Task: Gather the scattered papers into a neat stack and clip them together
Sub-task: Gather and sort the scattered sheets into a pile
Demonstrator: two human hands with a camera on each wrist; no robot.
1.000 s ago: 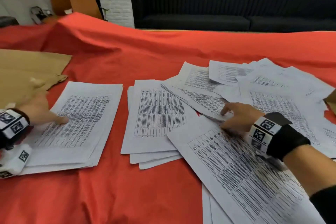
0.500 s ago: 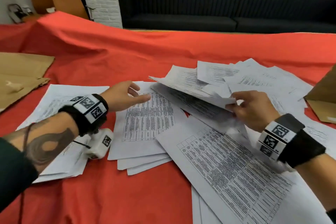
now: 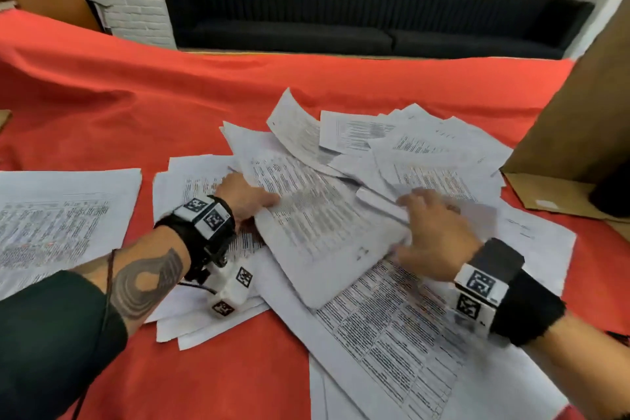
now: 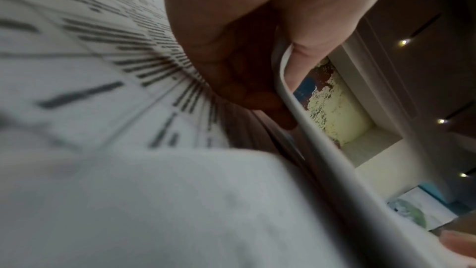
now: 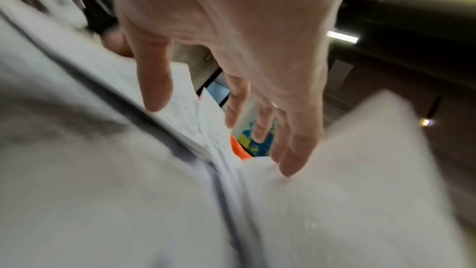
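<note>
White printed papers lie scattered over the red cloth (image 3: 204, 106). A bundle of sheets (image 3: 317, 225) lies slanted across the middle pile (image 3: 191, 187). My left hand (image 3: 247, 196) pinches that bundle's left edge; in the left wrist view the thumb and fingers (image 4: 231, 52) clamp the curved sheet edge (image 4: 283, 80). My right hand (image 3: 433, 232) rests with spread, straight fingers on the bundle's right side and the loose sheets there; its fingers (image 5: 288, 150) touch paper (image 5: 335, 191). Another pile (image 3: 58, 222) lies at the left. A large sheet (image 3: 402, 334) lies nearest me. No clip shows.
More loose sheets (image 3: 426, 147) fan out at the back right. Brown cardboard (image 3: 579, 119) stands at the right edge, with a flat piece (image 3: 552, 194) below it. A black sofa (image 3: 341, 20) is beyond the table.
My left hand moved right from the middle pile and took hold of the bundle's left edge. My right hand let go of the lifted sheets and now lies flat on them.
</note>
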